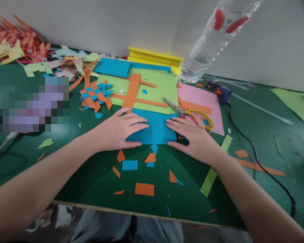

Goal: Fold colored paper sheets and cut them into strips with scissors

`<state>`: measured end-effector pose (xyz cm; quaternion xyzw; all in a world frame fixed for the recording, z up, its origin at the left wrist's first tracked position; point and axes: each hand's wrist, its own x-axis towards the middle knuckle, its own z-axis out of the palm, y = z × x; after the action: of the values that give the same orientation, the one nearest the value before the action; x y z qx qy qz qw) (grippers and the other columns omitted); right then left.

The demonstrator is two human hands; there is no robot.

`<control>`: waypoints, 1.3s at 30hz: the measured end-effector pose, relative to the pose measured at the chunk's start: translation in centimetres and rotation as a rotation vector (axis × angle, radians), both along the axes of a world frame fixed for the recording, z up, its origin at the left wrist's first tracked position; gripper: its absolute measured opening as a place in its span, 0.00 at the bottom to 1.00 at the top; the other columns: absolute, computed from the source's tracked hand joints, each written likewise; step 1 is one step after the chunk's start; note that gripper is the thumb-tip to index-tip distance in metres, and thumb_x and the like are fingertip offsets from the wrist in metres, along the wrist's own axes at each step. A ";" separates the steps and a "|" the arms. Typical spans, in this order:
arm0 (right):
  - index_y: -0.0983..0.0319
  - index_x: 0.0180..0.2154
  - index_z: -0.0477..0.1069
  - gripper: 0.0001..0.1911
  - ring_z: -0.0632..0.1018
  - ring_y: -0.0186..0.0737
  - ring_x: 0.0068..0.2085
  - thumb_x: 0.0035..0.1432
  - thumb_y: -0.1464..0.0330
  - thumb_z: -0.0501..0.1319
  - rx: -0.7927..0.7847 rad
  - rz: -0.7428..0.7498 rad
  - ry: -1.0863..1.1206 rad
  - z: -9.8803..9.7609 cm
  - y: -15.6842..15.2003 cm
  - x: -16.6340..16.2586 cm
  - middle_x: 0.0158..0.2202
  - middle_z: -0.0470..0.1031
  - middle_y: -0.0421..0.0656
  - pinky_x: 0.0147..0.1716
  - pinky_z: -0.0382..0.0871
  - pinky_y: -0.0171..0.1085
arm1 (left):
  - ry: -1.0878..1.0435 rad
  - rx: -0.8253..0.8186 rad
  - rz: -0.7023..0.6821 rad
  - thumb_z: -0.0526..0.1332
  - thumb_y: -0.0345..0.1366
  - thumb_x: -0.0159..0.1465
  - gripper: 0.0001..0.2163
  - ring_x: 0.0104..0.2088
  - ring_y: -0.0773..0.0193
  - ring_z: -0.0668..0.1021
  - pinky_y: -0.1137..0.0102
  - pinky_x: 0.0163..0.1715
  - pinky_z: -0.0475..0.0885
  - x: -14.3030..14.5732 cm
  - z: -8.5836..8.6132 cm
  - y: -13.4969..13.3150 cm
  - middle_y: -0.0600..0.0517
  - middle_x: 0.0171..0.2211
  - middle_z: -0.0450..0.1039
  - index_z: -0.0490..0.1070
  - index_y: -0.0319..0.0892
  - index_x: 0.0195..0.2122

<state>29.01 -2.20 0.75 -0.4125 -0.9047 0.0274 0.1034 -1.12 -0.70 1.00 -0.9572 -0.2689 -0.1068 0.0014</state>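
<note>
A blue sheet of paper [157, 126] lies in front of me, its near edge straight. My left hand [125, 130] rests on its left side with the fingers stretched out. On the right side my right hand [191, 133] lies with fingers spread. Both hands press from above and grip nothing. Yellow-handled scissors [210, 119] lie just beyond my right hand, blades pointing left. A light green sheet [157, 87] with orange strips [132, 92] on it sits behind the blue paper. Left of it is a woven blue and orange paper piece [95, 95].
A tall clear bottle [200, 54] stands at the back. A glue gun [221, 91] trails a black cord [245, 130] down the right side. Finished paper fish [20, 42] are heaped at the far left. Small paper scraps [144, 189] litter the green table [91, 182] towards its front edge.
</note>
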 end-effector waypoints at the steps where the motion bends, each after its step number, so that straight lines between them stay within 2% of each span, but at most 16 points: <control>1: 0.60 0.59 0.67 0.27 0.66 0.47 0.64 0.64 0.53 0.57 0.006 0.003 0.004 0.0 0.0 0.0 0.62 0.70 0.42 0.69 0.40 0.57 | 0.002 0.001 0.001 0.52 0.50 0.71 0.23 0.60 0.56 0.69 0.58 0.64 0.48 0.0 0.0 0.0 0.47 0.62 0.67 0.64 0.41 0.61; 6: 0.59 0.58 0.67 0.26 0.69 0.48 0.63 0.64 0.54 0.58 0.034 0.013 0.011 0.0 -0.1 0.0 0.60 0.71 0.44 0.67 0.43 0.58 | 0.007 0.008 0.031 0.53 0.51 0.70 0.27 0.60 0.55 0.69 0.58 0.63 0.48 0.2 -0.2 -0.1 0.45 0.61 0.67 0.59 0.39 0.64; 10: 0.60 0.61 0.62 0.28 0.70 0.49 0.62 0.64 0.55 0.58 0.048 0.007 0.005 0.0 -0.1 -0.1 0.60 0.71 0.47 0.66 0.46 0.60 | 0.007 0.005 0.047 0.54 0.52 0.69 0.29 0.60 0.54 0.68 0.58 0.63 0.49 0.2 -0.3 -0.1 0.43 0.61 0.67 0.57 0.38 0.65; 14: 0.60 0.62 0.60 0.30 0.71 0.51 0.61 0.64 0.55 0.58 0.053 0.000 -0.001 0.0 -0.2 -0.1 0.60 0.72 0.48 0.66 0.45 0.60 | 0.004 0.005 0.068 0.55 0.54 0.68 0.33 0.60 0.52 0.68 0.58 0.63 0.49 0.2 -0.1 -0.1 0.41 0.59 0.68 0.54 0.36 0.66; 28: 0.61 0.59 0.63 0.26 0.73 0.50 0.59 0.64 0.56 0.59 0.093 0.016 0.014 0.3 -0.4 -0.3 0.57 0.74 0.49 0.65 0.50 0.58 | 0.008 -0.005 0.058 0.55 0.52 0.69 0.30 0.60 0.53 0.68 0.57 0.64 0.48 0.1 0.0 -0.2 0.42 0.61 0.67 0.55 0.38 0.66; 34: 0.61 0.59 0.63 0.26 0.75 0.51 0.56 0.64 0.56 0.59 0.127 0.025 0.028 0.3 -0.4 -0.3 0.54 0.76 0.50 0.66 0.45 0.59 | 0.003 0.006 0.056 0.55 0.51 0.69 0.31 0.60 0.53 0.68 0.57 0.64 0.48 0.2 0.1 -0.2 0.41 0.61 0.67 0.54 0.38 0.66; 39: 0.60 0.59 0.63 0.26 0.76 0.52 0.55 0.63 0.57 0.60 0.139 0.033 0.045 0.5 -0.4 -0.4 0.53 0.77 0.50 0.65 0.48 0.60 | -0.004 -0.003 0.052 0.56 0.50 0.68 0.29 0.61 0.53 0.68 0.57 0.64 0.48 0.1 0.1 -0.3 0.42 0.61 0.67 0.56 0.39 0.65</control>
<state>28.64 -2.57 1.27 -0.3887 -0.9084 -0.0247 0.1517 -1.02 -0.98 1.11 -0.9497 -0.2940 -0.1080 0.0020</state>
